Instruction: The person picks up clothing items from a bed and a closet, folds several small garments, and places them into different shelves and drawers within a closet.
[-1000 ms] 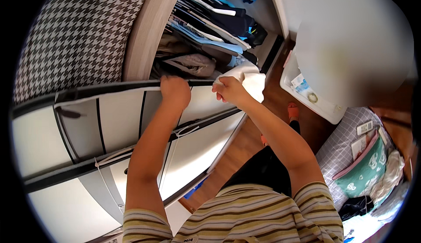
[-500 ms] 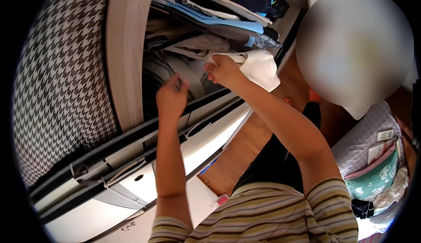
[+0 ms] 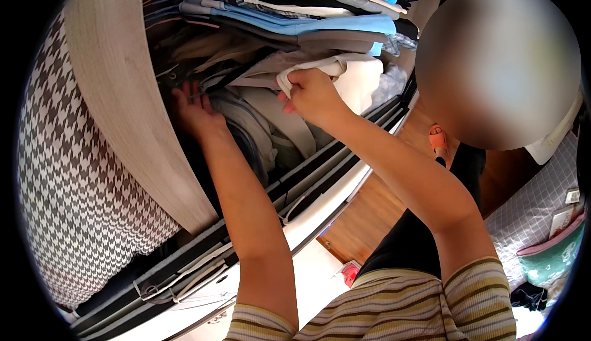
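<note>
My right hand (image 3: pixel 314 97) is closed on a cream-white garment (image 3: pixel 362 82), which bunches in the fingers and drapes to the right over the wardrobe's front edge. Its full shape does not show. Deeper in the wardrobe, on the left, my left hand (image 3: pixel 200 113) has its fingers stretched out and apart, palm turned up. They are close to a thin hanger hook (image 3: pixel 171 71), and I cannot tell whether they touch anything there. Beige and grey clothes (image 3: pixel 258 125) lie crumpled between and below my hands.
Several garments, one a light blue garment (image 3: pixel 295 27), hang along the top. A pale wood panel (image 3: pixel 117 82) divides them from a houndstooth fabric item (image 3: pixel 80 174). Sliding-door tracks (image 3: pixel 295 184) run along the front. At right lies a grey checked bedspread (image 3: pixel 529 199) with a green pouch (image 3: pixel 554 258).
My left hand has moved left and deeper into the wardrobe, its fingers stretching out. My right hand still grips the cream-white garment. The view has shifted, showing more hanging clothes.
</note>
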`<action>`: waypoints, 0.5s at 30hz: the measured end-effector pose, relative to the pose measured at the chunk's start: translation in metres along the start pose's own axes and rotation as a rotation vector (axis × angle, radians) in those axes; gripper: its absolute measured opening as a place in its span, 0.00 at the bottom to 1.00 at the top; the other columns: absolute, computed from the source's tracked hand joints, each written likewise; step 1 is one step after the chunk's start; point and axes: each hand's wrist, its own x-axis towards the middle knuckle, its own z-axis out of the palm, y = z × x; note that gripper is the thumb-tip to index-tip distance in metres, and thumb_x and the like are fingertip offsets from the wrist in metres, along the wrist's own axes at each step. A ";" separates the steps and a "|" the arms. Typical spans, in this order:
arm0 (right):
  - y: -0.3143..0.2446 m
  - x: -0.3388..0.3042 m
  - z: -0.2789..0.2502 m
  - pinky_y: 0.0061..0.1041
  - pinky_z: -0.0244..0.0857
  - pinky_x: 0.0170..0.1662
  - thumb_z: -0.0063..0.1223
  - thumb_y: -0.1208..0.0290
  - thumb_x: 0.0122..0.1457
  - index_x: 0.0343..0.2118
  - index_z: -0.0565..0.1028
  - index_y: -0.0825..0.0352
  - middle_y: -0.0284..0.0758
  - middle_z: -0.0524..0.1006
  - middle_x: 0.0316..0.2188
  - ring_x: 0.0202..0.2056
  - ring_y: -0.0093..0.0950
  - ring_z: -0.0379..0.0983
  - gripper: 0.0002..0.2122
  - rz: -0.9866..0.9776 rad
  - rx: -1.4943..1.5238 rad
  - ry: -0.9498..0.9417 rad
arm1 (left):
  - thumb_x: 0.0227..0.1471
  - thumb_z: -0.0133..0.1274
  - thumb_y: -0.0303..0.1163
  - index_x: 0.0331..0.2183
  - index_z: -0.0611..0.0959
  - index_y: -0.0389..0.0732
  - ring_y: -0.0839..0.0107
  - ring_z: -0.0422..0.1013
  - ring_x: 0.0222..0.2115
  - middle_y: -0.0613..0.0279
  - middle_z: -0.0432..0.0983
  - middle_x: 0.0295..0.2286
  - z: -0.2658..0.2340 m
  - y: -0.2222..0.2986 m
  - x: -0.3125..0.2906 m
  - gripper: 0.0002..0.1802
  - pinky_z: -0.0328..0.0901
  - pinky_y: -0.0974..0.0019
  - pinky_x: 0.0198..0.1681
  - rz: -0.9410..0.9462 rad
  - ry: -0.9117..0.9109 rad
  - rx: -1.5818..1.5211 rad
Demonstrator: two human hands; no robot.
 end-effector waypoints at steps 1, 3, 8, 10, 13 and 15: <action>-0.004 0.006 0.003 0.23 0.69 0.23 0.31 0.84 0.52 0.30 0.74 0.77 0.42 0.76 0.26 0.21 0.26 0.74 0.13 -0.090 -0.090 0.022 | 0.59 0.40 0.42 0.59 0.54 0.43 0.64 0.65 0.47 0.58 0.65 0.51 -0.001 -0.006 0.008 0.31 0.51 0.58 0.55 -0.028 -0.004 -0.014; -0.014 0.019 0.009 0.24 0.68 0.22 0.32 0.84 0.52 0.27 0.74 0.78 0.41 0.75 0.23 0.20 0.26 0.74 0.12 -0.146 -0.111 0.034 | 0.57 0.44 0.36 0.59 0.54 0.40 0.65 0.68 0.42 0.54 0.68 0.47 -0.010 -0.016 0.019 0.32 0.53 0.58 0.54 -0.051 -0.003 -0.023; -0.038 0.051 0.022 0.29 0.68 0.21 0.40 0.83 0.49 0.20 0.72 0.76 0.46 0.72 0.14 0.16 0.33 0.75 0.08 -0.407 -0.246 0.238 | 0.56 0.44 0.30 0.57 0.56 0.38 0.68 0.69 0.37 0.55 0.70 0.44 -0.012 -0.020 0.010 0.29 0.54 0.57 0.52 0.001 0.203 -0.043; -0.038 0.071 0.040 0.33 0.69 0.26 0.45 0.82 0.45 0.20 0.73 0.75 0.49 0.73 0.17 0.21 0.39 0.76 0.04 -0.447 -0.278 0.259 | 0.56 0.44 0.28 0.56 0.59 0.37 0.67 0.69 0.36 0.55 0.70 0.44 -0.009 -0.012 0.003 0.27 0.55 0.59 0.51 0.005 0.173 -0.058; -0.043 0.100 0.067 0.34 0.68 0.34 0.51 0.80 0.38 0.22 0.76 0.71 0.49 0.74 0.22 0.29 0.46 0.74 0.05 -0.599 -0.384 0.265 | 0.57 0.43 0.29 0.54 0.64 0.40 0.69 0.66 0.36 0.58 0.68 0.45 -0.010 -0.008 0.002 0.22 0.58 0.61 0.47 0.017 0.165 -0.033; -0.044 0.128 0.077 0.34 0.68 0.34 0.52 0.79 0.38 0.22 0.77 0.70 0.49 0.75 0.22 0.29 0.45 0.74 0.05 -0.530 -0.366 0.205 | 0.58 0.42 0.31 0.52 0.68 0.43 0.71 0.65 0.35 0.61 0.67 0.46 -0.011 -0.010 0.003 0.19 0.58 0.62 0.44 0.018 0.185 -0.001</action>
